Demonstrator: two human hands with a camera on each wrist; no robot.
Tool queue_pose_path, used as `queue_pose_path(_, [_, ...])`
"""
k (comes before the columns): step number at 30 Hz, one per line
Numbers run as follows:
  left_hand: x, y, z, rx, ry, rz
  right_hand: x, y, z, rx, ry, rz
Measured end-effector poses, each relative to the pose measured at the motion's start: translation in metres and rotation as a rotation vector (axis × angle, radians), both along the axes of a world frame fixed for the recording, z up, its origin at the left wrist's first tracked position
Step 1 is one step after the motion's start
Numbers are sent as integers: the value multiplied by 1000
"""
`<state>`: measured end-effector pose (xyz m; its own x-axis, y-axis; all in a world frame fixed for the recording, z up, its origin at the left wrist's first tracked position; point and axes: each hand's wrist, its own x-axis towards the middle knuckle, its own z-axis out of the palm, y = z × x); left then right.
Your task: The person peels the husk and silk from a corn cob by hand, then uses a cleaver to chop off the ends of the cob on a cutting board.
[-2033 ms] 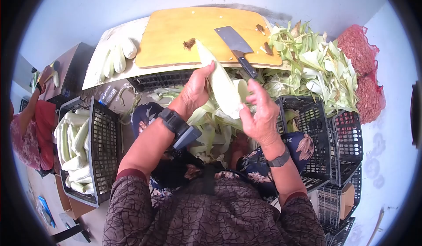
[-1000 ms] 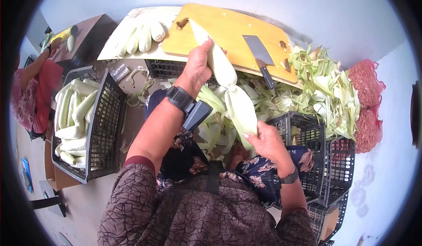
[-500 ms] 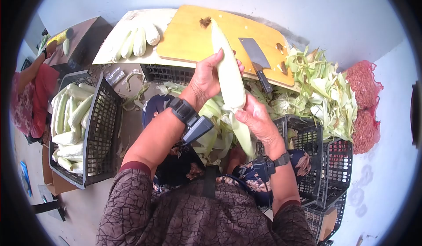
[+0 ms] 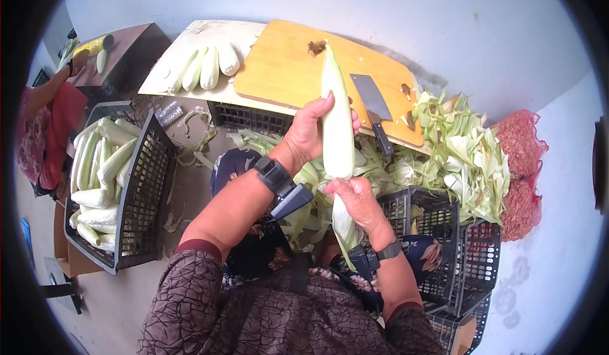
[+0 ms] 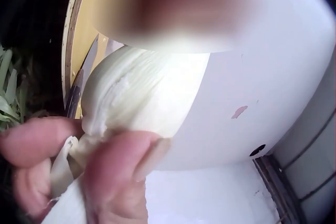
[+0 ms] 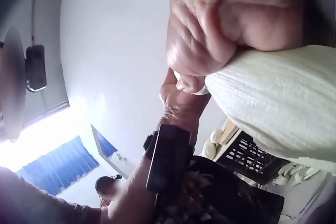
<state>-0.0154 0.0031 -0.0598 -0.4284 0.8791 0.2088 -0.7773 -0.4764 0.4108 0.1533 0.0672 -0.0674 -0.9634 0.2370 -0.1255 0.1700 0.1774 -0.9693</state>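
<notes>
My left hand (image 4: 309, 128) grips a pale green ear of corn (image 4: 338, 140) round its middle, thumb on the near side. The ear stands nearly upright in the head view, its tip overlapping the yellow cutting board (image 4: 273, 63). At the ear's lower end my right hand (image 4: 359, 204) pinches the stem, and a loose husk leaf (image 4: 343, 225) hangs down from there. In the left wrist view the right thumb (image 5: 123, 163) and fingers close on the base of the ear (image 5: 142, 92). The right wrist view shows the husk (image 6: 273, 95) beside the right palm (image 6: 210, 35).
A cleaver (image 4: 370, 95) lies on the board, handle over the front edge. Several ears (image 4: 209, 69) lie left of it. A black crate (image 4: 136, 209) of ears stands at left, a husk heap (image 4: 469, 158) at right, stacked crates (image 4: 438, 228) below. Another person (image 4: 47, 120) is far left.
The right hand has gone from spread fingers beside the ear to drawing a husk leaf down, then up to pinch the stem. The ear has turned more upright in the left hand.
</notes>
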Motion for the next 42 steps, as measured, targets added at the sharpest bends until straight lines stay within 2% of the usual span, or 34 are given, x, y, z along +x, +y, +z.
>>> queue_pose_path(2, [4, 1, 0, -59, 15, 37, 1, -6, 3, 68, 83, -71])
queue_pose_path(7, [13, 5, -1, -271, 37, 318, 0, -6, 0, 216, 72, -154])
queue_pose_path(11, [16, 6, -2, -337, 27, 395, 2, -8, -7, 277, 112, -235])
queue_pose_path(13, [16, 6, -4, -258, -77, 269, 6, -9, -12, 217, 167, -261])
queue_pose_path(14, [15, 7, -5, -258, -76, 270, 8, -10, -12, 217, 169, -259])
queue_pose_path(16, [17, 5, -3, -196, -108, 114, 13, -13, -8, 232, 299, -231])
queue_pose_path(17, [17, 5, -3, -202, -112, 110, 15, -15, -3, 228, 293, -235])
queue_pose_path(19, [14, 5, -3, -121, -96, -71, 15, -16, 8, 433, 414, -103])
queue_pose_path(20, [12, 6, -4, -129, -103, -81, 14, -14, 8, 428, 405, -112])
queue_pose_path(22, [11, 6, -3, -26, -95, -266, 13, -10, 7, 729, 590, 67])
queue_pose_path(24, [12, 6, -2, -30, -110, -327, 15, -10, 12, 777, 522, 83])
queue_pose_path(26, [12, 7, -4, -75, -93, -518, 16, -13, 16, 941, 551, 297])
queue_pose_path(28, [9, 9, -7, -89, -67, -513, 20, -22, 15, 990, 548, 371])
queue_pose_path(30, [-2, 10, -4, -224, -105, -245, 26, -27, 2, 1007, 545, 517])
queue_pose_path(31, [-8, 9, -2, -211, -41, -146, 31, -25, -5, 1014, 469, 530])
queue_pose_path(32, [-11, 10, 0, -340, -84, 3, 33, -20, -8, 1016, 471, 533])
queue_pose_path(34, [-12, 7, 3, -451, -20, 188, 33, -12, -8, 1040, 297, 283])
queue_pose_path(35, [-10, 7, 4, -451, -18, 192, 35, -4, -14, 1011, 216, 192])
queue_pose_path(36, [-6, 6, 5, -496, 8, 204, 35, 3, -13, 1009, 221, 191])
queue_pose_path(38, [1, 7, 2, -546, 36, 213, 31, 18, -10, 881, 217, -137])
queue_pose_path(39, [4, 9, -1, -551, 88, 178, 29, 21, -10, 879, 217, -140])
queue_pose_path(41, [12, 12, -8, -541, 165, 115, 29, 27, -14, 344, 241, -258])
queue_pose_path(42, [17, 13, -11, -542, 168, 111, 28, 26, -16, 343, 242, -263])
